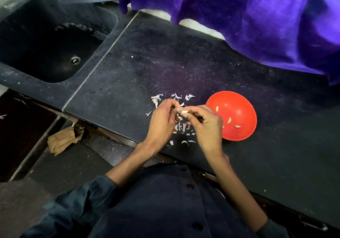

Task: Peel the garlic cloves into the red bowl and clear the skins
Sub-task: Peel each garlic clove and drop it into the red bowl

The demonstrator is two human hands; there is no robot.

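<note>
Two hands at work: both are meeting above the dark tabletop (pixel 184 63), just left of the red bowl (pixel 237 98), and peeling is the step in hand.

Tabletop: it is carrying the bowl and the litter; a dark sink (pixel 55 41) is lying to its far left and a purple cloth (pixel 248 17) is hanging over its far edge.

Red bowl: it is sitting on the tabletop beside the right hand, holding a few peeled cloves (pixel 229 120), so part of the task is looking done.

Left hand (pixel 161 122): its grip is curling in toward the clove; it seems to be picking at the skin, though exactly what the fingertips are pinching I cannot tell.

Right hand (pixel 206 122): its grip is pinching the garlic clove (pixel 184 112) between thumb and fingers, holding it up over the litter.

Skins (pixel 181 127): pale scraps are lying scattered on the tabletop under and around both hands, none yet cleared.

Clove in hand: it is looking pale and partly bare; whether any skin is clinging on is too small to tell.

Next move, as a judgement: it is calling for stripping whatever skin remains, then carrying the clove a short way right and dropping it in the bowl. Gathering the skins is waiting until the peeling is finished.
</note>
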